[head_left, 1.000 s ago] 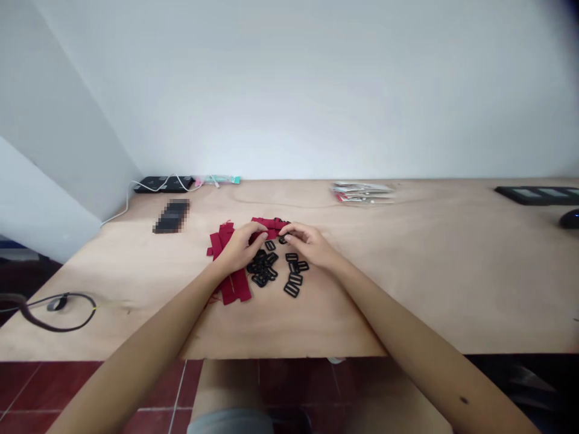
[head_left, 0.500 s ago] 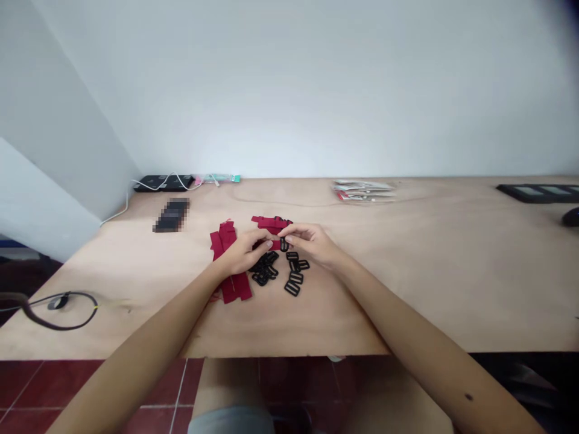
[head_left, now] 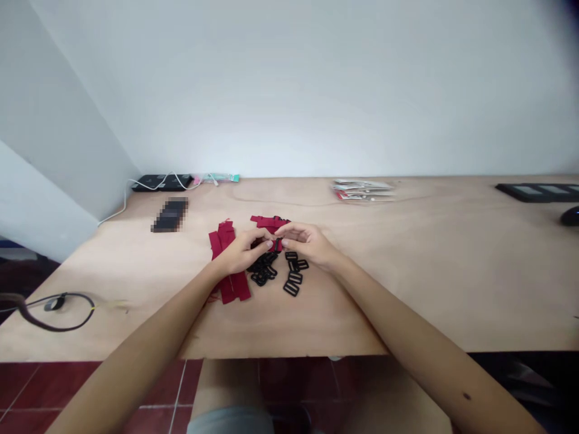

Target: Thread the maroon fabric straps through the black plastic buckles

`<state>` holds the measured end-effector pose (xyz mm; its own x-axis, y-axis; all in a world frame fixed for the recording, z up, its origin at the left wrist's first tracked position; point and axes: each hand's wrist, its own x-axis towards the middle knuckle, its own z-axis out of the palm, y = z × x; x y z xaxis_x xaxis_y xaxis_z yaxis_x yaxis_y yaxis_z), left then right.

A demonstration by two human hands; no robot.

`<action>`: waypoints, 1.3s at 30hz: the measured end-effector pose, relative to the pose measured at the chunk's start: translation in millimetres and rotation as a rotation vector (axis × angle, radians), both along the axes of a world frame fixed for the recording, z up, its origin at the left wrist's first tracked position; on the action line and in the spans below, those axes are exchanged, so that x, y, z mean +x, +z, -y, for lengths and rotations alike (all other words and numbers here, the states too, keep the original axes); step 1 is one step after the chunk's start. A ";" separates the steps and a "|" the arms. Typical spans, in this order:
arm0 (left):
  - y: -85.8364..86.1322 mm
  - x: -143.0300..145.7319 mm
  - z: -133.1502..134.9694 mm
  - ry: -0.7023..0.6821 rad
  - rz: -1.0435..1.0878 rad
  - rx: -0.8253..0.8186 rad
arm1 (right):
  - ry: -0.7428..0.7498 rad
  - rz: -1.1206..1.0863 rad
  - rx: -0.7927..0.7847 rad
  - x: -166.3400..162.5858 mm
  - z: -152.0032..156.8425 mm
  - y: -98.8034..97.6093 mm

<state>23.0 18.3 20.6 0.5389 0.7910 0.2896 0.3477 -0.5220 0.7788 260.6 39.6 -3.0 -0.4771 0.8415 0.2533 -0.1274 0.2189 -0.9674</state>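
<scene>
Between my two hands is a short red fabric strap with a black slider buckle (head_left: 277,245) on it. My left hand (head_left: 244,250) is closed, pinching the strap's left side. Closed too, my right hand (head_left: 308,242) grips the buckle at the strap's right end. Under my left fingers lies a heap of black buckles (head_left: 264,271). Several loose slider buckles (head_left: 293,282) are spread just below my right hand. Red fabric strips (head_left: 235,288) lie partly beneath my left wrist. Beyond my fingers rests another group of red straps (head_left: 266,223), with black buckles along its edge.
A blurred-out dark object (head_left: 170,214) lies left of the straps. Black boxes with a white cable (head_left: 161,182) sit in the back left corner. A stack of packets (head_left: 363,190) is by the wall, a black tray (head_left: 538,193) at right. A cable loop (head_left: 58,310) hangs over the left edge.
The buckle in my right fingers has moved left onto the red strap's end. My right hand has come closer to my left, which stays nearly in place.
</scene>
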 end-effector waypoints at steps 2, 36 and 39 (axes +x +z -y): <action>0.4 0.2 0.5 0.000 0.008 -0.010 | -0.021 -0.037 -0.038 -2.6 1.4 0.1; -11.2 -1.9 -2.7 0.060 -0.066 0.099 | -0.098 -0.373 -0.316 8.6 6.0 25.5; -12.9 -1.8 -4.0 0.073 -0.037 0.083 | -0.085 -0.374 -0.327 8.5 5.4 24.8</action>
<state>21.2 22.3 7.7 0.4921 0.8028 0.3367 0.4152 -0.5564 0.7197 269.1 34.2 21.8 -0.3301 0.9375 0.1106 -0.4729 -0.0629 -0.8789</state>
